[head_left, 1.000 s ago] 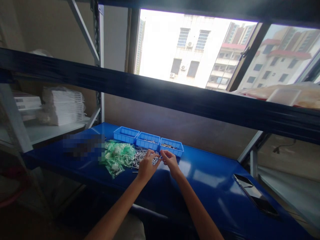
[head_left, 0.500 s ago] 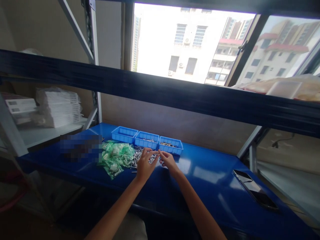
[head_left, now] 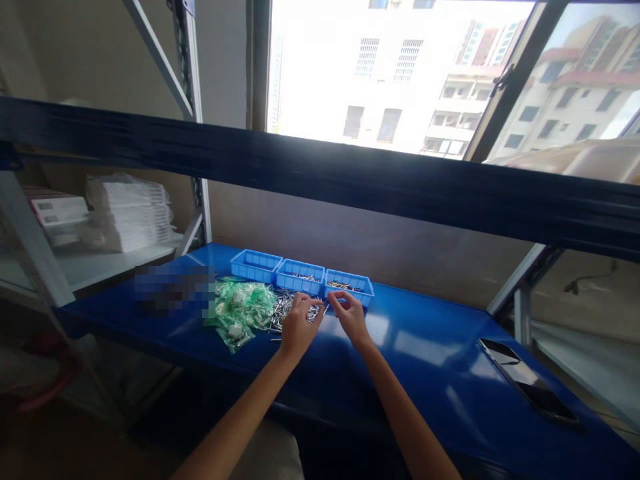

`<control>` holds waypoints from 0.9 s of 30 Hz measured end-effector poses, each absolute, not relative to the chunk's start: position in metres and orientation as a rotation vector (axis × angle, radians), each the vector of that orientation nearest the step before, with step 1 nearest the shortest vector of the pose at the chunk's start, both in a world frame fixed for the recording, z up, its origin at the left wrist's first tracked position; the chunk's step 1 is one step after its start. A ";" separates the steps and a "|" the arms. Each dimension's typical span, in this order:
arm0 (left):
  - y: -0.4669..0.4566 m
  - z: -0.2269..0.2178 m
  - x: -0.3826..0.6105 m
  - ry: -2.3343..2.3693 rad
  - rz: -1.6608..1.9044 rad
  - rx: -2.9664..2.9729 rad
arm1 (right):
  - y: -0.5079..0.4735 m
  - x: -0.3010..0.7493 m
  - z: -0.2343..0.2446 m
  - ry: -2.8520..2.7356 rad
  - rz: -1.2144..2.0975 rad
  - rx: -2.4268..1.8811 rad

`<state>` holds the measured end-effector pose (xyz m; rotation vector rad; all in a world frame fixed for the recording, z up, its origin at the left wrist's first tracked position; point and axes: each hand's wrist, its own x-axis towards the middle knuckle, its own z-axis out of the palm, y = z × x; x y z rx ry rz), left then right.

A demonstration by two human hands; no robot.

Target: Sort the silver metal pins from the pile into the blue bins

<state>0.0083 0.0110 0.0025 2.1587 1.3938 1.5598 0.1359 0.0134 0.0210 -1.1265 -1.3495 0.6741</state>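
Left hand [head_left: 298,325] and right hand [head_left: 351,317], frame centre, both pinched nearly closed over the loose metal pins [head_left: 286,305]; anything held is too small to tell. Blue trays [head_left: 255,265] behind, green bags [head_left: 241,311] left, phone [head_left: 531,391] lower right on blue shelf [head_left: 430,353].

I am seeing no writing I can read (marks on the stacked boxes [head_left: 57,212] are showing too small).

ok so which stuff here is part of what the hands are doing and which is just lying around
In use: left hand, right hand, metal pin pile, blue trays.
Lying about: green bags (untouched), phone, white stacks on side shelf.
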 end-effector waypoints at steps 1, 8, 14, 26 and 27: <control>0.011 0.003 0.008 1.381 1.591 2.131 | 0.015 0.136 0.019 -1.324 0.691 -1.151; 0.011 0.005 0.006 1.318 1.692 2.113 | 0.014 0.134 0.017 -1.352 0.982 -1.217; 0.008 0.005 0.006 1.269 1.620 2.220 | 0.010 0.132 0.022 -1.261 1.157 -1.201; 0.008 0.007 0.005 1.298 1.715 2.100 | 0.002 0.130 0.029 -1.278 1.294 -1.179; 0.009 0.007 0.005 1.304 1.720 2.086 | 0.001 0.129 0.031 -1.302 1.312 -1.169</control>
